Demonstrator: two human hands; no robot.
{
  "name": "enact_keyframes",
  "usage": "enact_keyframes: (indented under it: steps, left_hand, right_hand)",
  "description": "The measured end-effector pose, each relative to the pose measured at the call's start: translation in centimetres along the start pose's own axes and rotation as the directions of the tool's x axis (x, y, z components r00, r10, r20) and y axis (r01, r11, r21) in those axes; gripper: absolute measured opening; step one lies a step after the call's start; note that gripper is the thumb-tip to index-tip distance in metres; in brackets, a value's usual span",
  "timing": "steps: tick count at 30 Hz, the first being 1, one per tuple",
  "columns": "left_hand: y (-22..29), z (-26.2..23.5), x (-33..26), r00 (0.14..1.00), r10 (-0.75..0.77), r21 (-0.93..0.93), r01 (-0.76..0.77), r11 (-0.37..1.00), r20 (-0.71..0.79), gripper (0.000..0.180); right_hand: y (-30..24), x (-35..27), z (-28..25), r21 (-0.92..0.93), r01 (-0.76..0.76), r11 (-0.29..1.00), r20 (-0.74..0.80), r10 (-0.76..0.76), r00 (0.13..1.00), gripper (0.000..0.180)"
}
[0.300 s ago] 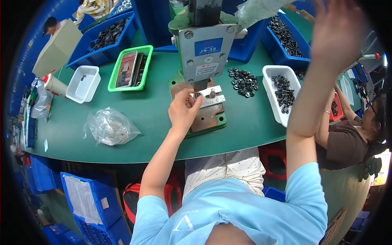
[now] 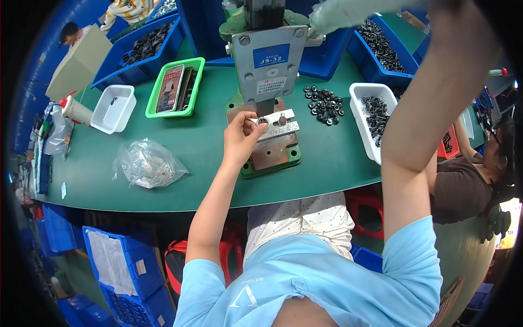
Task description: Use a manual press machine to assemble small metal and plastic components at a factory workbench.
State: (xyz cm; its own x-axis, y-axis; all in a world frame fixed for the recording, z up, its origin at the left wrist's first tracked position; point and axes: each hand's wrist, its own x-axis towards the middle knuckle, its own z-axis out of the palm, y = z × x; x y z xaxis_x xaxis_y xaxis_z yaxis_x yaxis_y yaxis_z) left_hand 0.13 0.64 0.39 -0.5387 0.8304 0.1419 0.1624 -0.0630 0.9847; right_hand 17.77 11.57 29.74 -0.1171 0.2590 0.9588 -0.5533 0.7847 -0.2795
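- Nearest to you, below the bench edge, blue crates (image 2: pixel 117 267) sit on the floor at the left, one lined with a white sheet.
- Your left hand (image 2: pixel 242 139) rests on the green bench (image 2: pixel 163 185) in the middle, fingers pressed together in a pinch on a small dark ring (image 2: pixel 262 121) at the press fixture.
- That ring sits on the metal fixture plate (image 2: pixel 278 125), directly beneath the ram of the grey hand press (image 2: pixel 267 60), whose rusty base plate (image 2: pixel 275 152) lies just beside your knuckles.
- Your right arm rises at the right side and runs out of the top of the view; your right hand (image 2: pixel 463 16) is at the very rim, and you cannot tell whether it is spread or gripping.
- That raised forearm stands in front of part of the white tray (image 2: pixel 362 117) of dark rings and hides what lies behind it.
- Left of the press, a crumpled clear plastic bag (image 2: pixel 147 163) lies near the bench edge, well apart from your hand.
- Farther left, an empty-looking white tub (image 2: pixel 113 109) stands beside a green tray (image 2: pixel 177 90) holding flat items.
- Right of the press, a loose heap of dark rings (image 2: pixel 325 103) lies on the bench between press and white tray.
- Farthest off, blue bins (image 2: pixel 144 49) of dark parts line the back.
- At the far right, another person (image 2: pixel 474 180) sits bent over the bench.
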Motion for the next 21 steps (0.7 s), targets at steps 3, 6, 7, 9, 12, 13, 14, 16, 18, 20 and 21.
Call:
enact_keyframes:
  steps: [3, 6, 7, 9, 12, 13, 14, 16, 18, 20, 21]
  left_hand:
    - [0.2, 0.1, -0.2, 1.0, 0.006, 0.03, -0.006, 1.0, 0.005, 0.025]
    - [0.2, 0.0, -0.2, 1.0, -0.012, 0.025, 0.012, 1.0, 0.004, 0.024]
    - [0.2, 0.0, -0.2, 1.0, -0.014, -0.005, 0.014, 1.0, 0.008, 0.024]
    - [0.0, 0.0, -0.1, 0.999, -0.044, -0.02, 0.044, 0.999, 0.011, 0.023]
    - [0.0, -0.2, -0.2, 0.998, -0.057, -0.001, 0.057, 0.998, 0.025, 0.025]
    - [0.0, -0.3, -0.2, 0.997, -0.068, 0.023, 0.067, 0.997, 0.045, 0.028]
    - [0.1, -0.4, -0.2, 0.996, -0.067, 0.023, 0.066, 0.998, 0.05, 0.028]
    - [0.4, -0.7, -0.1, 0.99, -0.1, -0.041, 0.104, 0.994, 0.101, 0.026]
    - [0.8, -1.1, 0.3, 0.987, -0.118, -0.103, 0.129, 0.986, 0.109, 0.022]
    - [1.2, -1.8, 0.7, 0.961, -0.214, -0.194, 0.246, 0.95, 0.173, 0.022]
    - [1.4, -1.9, 0.8, 0.968, -0.181, -0.213, 0.216, 0.953, 0.174, 0.022]
  right_hand:
    - [-3.0, -2.7, -1.3, 0.061, -0.067, 0.996, 0.172, 0.055, 0.984, 0.022]
    - [-5.7, -5.9, -2.8, 0.23, -0.168, 0.959, 0.384, 0.069, 0.921, 0.026]
    - [-6.2, -7.2, -3.3, 0.161, -0.187, 0.969, 0.413, 0.106, 0.905, 0.027]
    - [-6.5, -9.9, -3.6, 0.162, -0.192, 0.968, 0.399, 0.114, 0.91, 0.03]
    - [-6.5, -12.4, -3.3, 0.124, -0.097, 0.988, 0.269, 0.061, 0.961, 0.034]
    - [-6.6, -13.0, -3.1, 0.131, -0.091, 0.987, 0.216, 0.061, 0.974, 0.034]
    - [-6.6, -13.4, -2.9, 0.135, -0.081, 0.987, 0.165, 0.058, 0.985, 0.035]
    - [-6.6, -14.1, -2.7, 0.136, -0.078, 0.988, 0.157, 0.056, 0.986, 0.036]
    - [-6.4, -14.7, -3.1, 0.152, -0.052, 0.987, 0.153, 0.028, 0.988, 0.036]
    - [-6.2, -14.7, -3.7, 0.159, -0.051, 0.986, 0.211, 0.017, 0.977, 0.035]
    - [-6.0, -14.1, -4.1, 0.176, -0.047, 0.983, 0.264, -0.001, 0.964, 0.035]
